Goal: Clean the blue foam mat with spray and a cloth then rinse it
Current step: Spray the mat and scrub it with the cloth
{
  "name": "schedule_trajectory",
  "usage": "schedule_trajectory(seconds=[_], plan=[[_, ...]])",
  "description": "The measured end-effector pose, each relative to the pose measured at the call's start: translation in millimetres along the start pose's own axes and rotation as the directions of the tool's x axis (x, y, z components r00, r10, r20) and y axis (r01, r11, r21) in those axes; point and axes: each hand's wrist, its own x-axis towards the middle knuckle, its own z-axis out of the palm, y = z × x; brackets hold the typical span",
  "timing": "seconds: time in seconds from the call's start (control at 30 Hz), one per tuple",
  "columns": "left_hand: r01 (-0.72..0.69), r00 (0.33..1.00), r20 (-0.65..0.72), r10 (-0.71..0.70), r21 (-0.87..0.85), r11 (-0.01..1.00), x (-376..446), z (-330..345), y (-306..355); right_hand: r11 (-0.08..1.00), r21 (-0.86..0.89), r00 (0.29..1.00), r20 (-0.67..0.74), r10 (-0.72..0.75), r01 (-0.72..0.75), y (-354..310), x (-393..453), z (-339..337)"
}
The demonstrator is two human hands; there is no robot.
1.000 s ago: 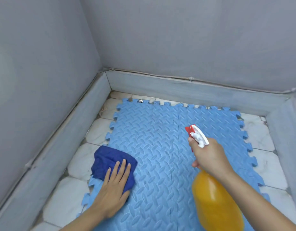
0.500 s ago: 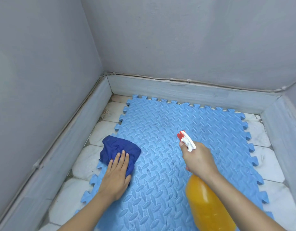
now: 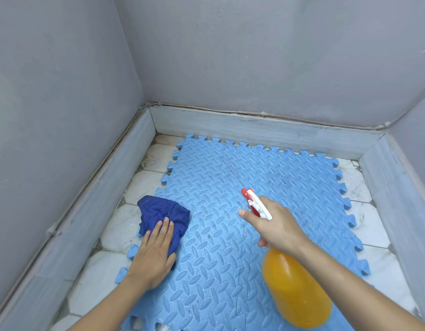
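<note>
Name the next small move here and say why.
Probably squeeze the trigger: the right hand grips the orange spray bottle with its red and white nozzle aimed over the blue foam mat, where dark specks show, while the left hand rests flat on the dark blue cloth, ready to wipe.

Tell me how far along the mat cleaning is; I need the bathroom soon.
Early. The right hand aims the spray bottle at the blue foam mat, which still shows dark specks. The left hand presses the cloth flat. Wiping and rinsing remain.
</note>
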Motion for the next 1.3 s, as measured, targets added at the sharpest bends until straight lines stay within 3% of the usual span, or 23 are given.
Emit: schedule_trajectory(seconds=[0.27, 0.47, 0.73, 1.13, 1.3], plan=[[0.002, 0.999, 0.041, 0.000, -0.037, 0.999, 2.8, -11.4, 3.4, 1.000, -0.027, 0.992, 0.128, 0.019, -0.016, -1.2, -13.8, 10.9], [0.029, 0.999, -0.024, -0.030, -0.041, 0.999, 7.6, -0.7, 8.0, 0.991, 0.008, 0.991, -0.030, 0.133, -0.133, 20.3, -28.0, -17.5], [0.147, 0.988, 0.067, -0.141, -0.097, 0.984, 50.0, -11.6, 45.2, 0.954, 0.148, 0.929, -0.234, 0.288, -0.259, 70.3, -43.9, -74.3], [0.096, 0.993, 0.074, -0.092, -0.046, 0.994, 73.9, -16.4, 51.9, 0.882, 0.336, 0.827, -0.348, 0.442, -0.330, 96.7, -44.1, -83.3], [0.017, 0.996, 0.084, -0.011, -0.060, 0.998, 71.9, -23.7, 35.4, 0.904, 0.285, 0.859, -0.316, 0.403, -0.319, 92.9, -41.9, -78.3]])
